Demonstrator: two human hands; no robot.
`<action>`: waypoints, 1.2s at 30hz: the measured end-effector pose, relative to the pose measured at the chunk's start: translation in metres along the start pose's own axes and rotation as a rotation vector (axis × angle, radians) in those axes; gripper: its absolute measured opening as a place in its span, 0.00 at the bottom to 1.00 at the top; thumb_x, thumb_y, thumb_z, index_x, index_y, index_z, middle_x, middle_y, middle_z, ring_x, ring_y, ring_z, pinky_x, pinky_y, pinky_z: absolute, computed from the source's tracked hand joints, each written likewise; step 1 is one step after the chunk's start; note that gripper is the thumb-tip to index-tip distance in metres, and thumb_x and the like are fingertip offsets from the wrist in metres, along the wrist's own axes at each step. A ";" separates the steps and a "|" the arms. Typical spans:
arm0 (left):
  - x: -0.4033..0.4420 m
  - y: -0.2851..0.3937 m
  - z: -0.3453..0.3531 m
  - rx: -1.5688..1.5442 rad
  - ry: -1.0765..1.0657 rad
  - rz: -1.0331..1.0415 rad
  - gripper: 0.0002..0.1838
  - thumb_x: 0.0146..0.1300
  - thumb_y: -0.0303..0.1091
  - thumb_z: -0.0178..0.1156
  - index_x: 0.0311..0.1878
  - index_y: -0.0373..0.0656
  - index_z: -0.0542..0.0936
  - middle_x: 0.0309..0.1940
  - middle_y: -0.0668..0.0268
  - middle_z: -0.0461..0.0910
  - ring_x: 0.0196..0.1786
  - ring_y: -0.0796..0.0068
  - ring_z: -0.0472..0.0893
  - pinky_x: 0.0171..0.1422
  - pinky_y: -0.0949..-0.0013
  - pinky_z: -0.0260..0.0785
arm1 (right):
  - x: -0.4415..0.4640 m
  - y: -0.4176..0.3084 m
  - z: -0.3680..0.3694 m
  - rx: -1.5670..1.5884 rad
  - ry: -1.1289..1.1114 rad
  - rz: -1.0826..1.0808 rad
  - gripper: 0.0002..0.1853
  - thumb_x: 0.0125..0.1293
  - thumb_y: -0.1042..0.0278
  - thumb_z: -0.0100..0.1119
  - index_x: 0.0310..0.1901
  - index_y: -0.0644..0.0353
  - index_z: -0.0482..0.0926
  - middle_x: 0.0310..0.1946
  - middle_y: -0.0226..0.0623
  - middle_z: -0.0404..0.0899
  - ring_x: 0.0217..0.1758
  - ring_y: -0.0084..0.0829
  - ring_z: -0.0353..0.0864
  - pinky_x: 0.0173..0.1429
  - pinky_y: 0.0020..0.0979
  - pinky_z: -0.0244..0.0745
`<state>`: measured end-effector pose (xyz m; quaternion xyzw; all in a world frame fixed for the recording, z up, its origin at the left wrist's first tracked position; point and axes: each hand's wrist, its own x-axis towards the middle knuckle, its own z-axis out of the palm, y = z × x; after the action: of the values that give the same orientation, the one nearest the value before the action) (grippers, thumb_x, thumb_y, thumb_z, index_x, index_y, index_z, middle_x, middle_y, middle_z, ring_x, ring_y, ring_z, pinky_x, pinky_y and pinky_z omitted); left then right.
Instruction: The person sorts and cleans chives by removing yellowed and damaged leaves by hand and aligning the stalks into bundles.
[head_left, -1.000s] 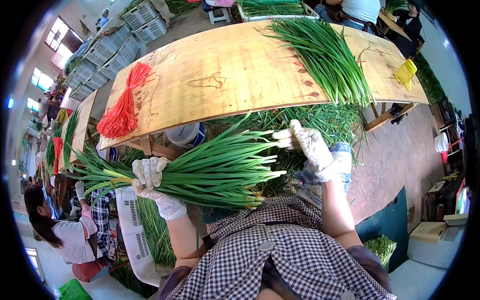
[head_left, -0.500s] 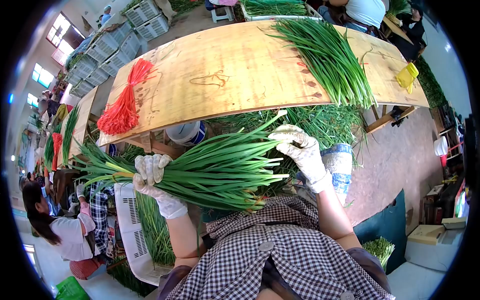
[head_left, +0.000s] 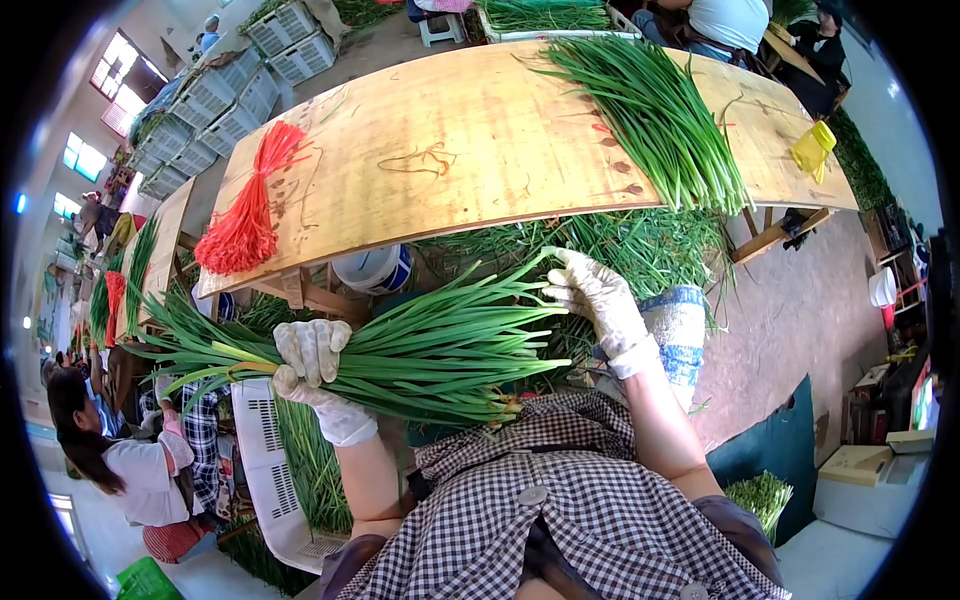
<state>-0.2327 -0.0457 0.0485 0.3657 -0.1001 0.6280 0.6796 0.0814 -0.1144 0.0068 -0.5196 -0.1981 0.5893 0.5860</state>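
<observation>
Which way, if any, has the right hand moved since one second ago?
Yes: the right hand has shifted slightly left, judged against the wooden table.

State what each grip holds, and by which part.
Left grip holds the green bundle around its leaves, toward the tips; right grip is at the pale stalk ends, its hold unclear.

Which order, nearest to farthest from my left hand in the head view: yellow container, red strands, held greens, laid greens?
1. Held greens: gripped in the left hand.
2. Red strands: on the table's left end.
3. Laid greens: on the table, right of its middle.
4. Yellow container: near the table's right end.
</observation>
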 end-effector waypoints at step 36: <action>0.011 -0.009 0.010 -0.009 0.685 0.144 0.14 0.64 0.38 0.55 0.22 0.46 0.70 0.20 0.70 0.73 0.31 0.74 0.72 0.49 0.67 0.67 | 0.004 0.017 0.007 -0.716 -0.192 -0.383 0.11 0.64 0.69 0.63 0.44 0.65 0.82 0.35 0.35 0.86 0.34 0.23 0.82 0.41 0.26 0.77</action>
<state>-0.2188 -0.0430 0.0592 0.1228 0.1053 0.7600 0.6294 0.0684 -0.1122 -0.0065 -0.5869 -0.5376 0.4093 0.4461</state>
